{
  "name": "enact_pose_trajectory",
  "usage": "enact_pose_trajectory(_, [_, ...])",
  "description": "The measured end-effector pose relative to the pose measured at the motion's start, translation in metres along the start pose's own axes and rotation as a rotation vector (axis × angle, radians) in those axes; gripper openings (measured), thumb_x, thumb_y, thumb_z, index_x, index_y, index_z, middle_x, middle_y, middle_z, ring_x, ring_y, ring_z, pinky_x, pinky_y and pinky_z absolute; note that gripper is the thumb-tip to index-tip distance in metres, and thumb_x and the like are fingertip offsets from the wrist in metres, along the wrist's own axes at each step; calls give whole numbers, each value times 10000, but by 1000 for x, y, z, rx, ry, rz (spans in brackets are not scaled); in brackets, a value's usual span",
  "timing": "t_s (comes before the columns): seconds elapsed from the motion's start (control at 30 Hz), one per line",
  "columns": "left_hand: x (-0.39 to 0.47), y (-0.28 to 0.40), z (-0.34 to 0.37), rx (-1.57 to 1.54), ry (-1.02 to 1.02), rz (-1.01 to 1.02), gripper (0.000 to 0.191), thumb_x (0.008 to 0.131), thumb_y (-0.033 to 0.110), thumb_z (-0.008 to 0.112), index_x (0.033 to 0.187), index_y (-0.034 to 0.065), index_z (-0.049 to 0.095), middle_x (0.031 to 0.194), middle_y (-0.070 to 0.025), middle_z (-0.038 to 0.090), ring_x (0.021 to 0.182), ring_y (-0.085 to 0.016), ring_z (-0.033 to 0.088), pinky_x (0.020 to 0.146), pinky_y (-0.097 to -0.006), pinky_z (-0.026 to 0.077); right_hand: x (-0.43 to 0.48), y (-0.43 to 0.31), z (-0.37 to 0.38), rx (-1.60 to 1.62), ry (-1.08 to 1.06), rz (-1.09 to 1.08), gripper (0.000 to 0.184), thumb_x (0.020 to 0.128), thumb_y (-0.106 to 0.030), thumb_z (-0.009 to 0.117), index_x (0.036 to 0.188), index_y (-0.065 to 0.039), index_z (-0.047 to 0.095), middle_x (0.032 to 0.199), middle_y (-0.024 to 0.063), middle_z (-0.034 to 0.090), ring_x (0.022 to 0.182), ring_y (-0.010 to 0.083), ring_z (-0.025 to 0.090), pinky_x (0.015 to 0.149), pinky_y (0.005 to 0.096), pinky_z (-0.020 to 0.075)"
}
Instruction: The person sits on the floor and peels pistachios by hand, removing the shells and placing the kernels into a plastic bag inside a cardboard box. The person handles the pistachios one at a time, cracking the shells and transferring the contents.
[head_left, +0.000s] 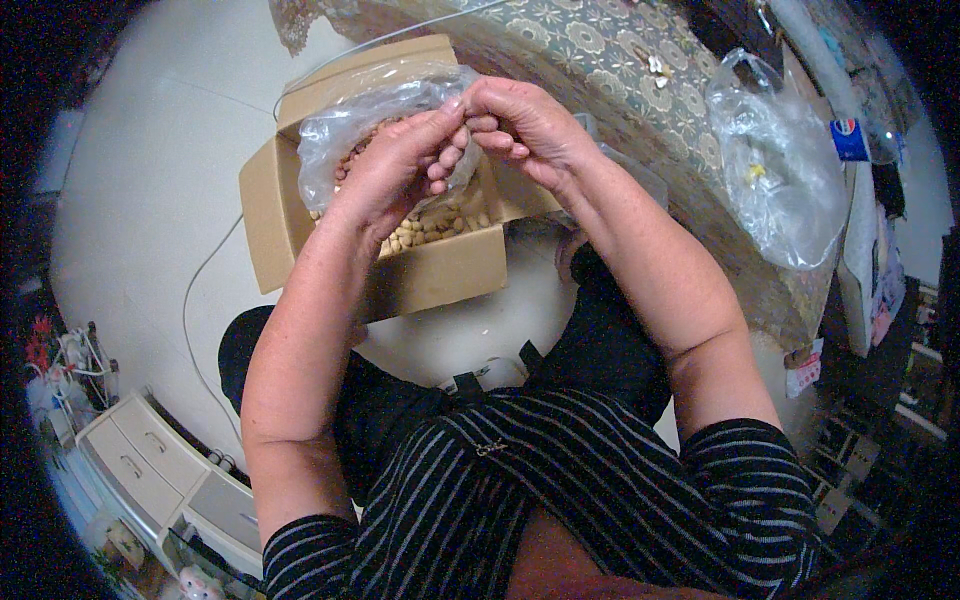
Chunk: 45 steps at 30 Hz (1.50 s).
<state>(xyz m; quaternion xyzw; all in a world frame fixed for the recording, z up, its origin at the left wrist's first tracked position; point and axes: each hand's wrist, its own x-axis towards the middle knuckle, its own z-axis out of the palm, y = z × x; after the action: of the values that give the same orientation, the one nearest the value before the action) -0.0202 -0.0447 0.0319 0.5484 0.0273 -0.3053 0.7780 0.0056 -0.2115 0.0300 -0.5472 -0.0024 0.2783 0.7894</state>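
Note:
My left hand (420, 150) and my right hand (517, 124) meet at the fingertips above an open cardboard box (442, 277). Thumbs and forefingers are pinched close together; whatever small thing may be between them is hidden. Both hands have their other fingers curled. Under them, a clear plastic bag (319, 150) lies inside the box, partly covered by my left hand. Reddish-brown nut kernels (346, 166) show in the bag. Pale tan nuts, seemingly in their shells (420, 231), lie loose along the near side of the box.
A table with a flowered cloth (600, 45) stands at upper right, bearing small pale scraps (658, 71). Another clear plastic bag (780, 180) hangs or rests at its right end. A thin cable (191, 300) runs over the floor at left, near a drawer cabinet (142, 457).

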Motion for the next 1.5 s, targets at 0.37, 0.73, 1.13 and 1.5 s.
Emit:
enact_pose_trajectory(0.37, [3,-1,1,-47,79,22,330,900,440,501,811,124,540,638,69,437,553,-25,388,472,-157,329,1,1,5,-80,25,-73,168,851,-205,587,850,-37,578,717,10,572,489,21,428,372,136,290])
enact_pose_trajectory(0.73, [1,4,3,116,153,51,380,910,459,469,841,97,564,630,58,459,528,-40,398,478,-182,360,0,-2,6,-155,24,-101,160,850,-199,601,892,-45,596,718,-2,576,500,26,429,417,157,300])
enact_pose_trajectory(1.13, [9,-9,10,361,266,110,396,938,428,401,758,98,525,586,49,423,506,-55,381,443,-207,353,4,14,7,-475,248,-341,160,789,-194,636,747,-41,615,598,8,587,458,45,477,409,199,366])
enact_pose_trajectory(1.5, [15,-8,5,-70,113,34,378,961,413,334,878,89,509,591,29,391,485,-78,329,430,-216,281,-5,1,5,-55,92,-155,156,845,-183,601,903,-40,627,661,-16,542,462,21,376,385,168,246])
